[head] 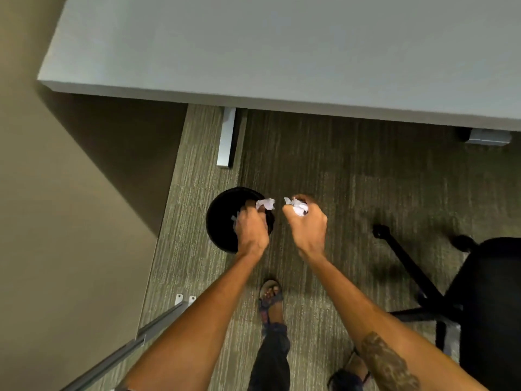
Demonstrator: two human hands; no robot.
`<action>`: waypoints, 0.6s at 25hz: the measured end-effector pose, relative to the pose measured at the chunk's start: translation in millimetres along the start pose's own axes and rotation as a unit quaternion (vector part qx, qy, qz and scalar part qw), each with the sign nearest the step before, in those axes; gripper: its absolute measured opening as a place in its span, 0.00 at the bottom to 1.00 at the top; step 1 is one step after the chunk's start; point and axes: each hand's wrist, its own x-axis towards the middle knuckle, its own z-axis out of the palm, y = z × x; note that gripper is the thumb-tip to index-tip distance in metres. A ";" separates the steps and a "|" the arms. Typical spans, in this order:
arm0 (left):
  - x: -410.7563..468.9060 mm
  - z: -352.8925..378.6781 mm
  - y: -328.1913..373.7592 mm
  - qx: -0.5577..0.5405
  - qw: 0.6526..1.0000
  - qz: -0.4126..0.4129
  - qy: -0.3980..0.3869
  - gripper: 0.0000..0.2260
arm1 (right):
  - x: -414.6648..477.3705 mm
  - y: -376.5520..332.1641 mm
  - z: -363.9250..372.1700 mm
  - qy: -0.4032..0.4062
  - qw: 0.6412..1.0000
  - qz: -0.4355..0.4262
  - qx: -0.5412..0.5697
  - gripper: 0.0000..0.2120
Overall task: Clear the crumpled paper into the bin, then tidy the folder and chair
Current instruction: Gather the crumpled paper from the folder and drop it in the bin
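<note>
A round black bin [222,218] stands on the carpet below the desk edge. My left hand [251,227] hovers right over the bin's opening, closed around a crumpled white paper ball [265,204] that sticks out past the fingers. To the right of the bin, above bare carpet, my right hand [306,221] grips a second crumpled paper ball [297,206]. A black office chair [485,300] with its wheeled base stands at the right edge. No folder is in view.
A grey desk top [282,52] fills the upper frame, with a metal desk leg [227,136] behind the bin. A beige wall [56,221] runs down the left. My sandalled foot [271,300] stands on the striped carpet below the hands.
</note>
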 end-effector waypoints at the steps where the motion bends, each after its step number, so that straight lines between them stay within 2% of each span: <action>1: 8.1 -3.7 -8.0 -0.017 0.999 -0.045 0.000 0.12 | 2.9 -2.0 12.5 -0.010 1.000 0.011 0.002 0.11; 4: 32.8 -10.1 -29.1 -0.085 0.976 -0.202 -0.014 0.14 | 10.4 -8.9 47.8 -0.034 0.998 0.046 0.003 0.11; 6: 48.1 -9.8 -44.0 -0.137 0.954 -0.265 -0.027 0.15 | 15.6 -10.5 66.8 -0.037 0.997 0.064 0.000 0.09; 12: 82.9 5.9 -78.6 -0.308 0.880 -0.358 -0.045 0.16 | 32.5 1.9 118.1 -0.052 0.989 0.141 -0.017 0.11; 15: 98.9 16.3 -90.9 -0.367 0.841 -0.395 -0.042 0.17 | 36.3 6.9 134.0 -0.094 0.980 0.176 -0.024 0.18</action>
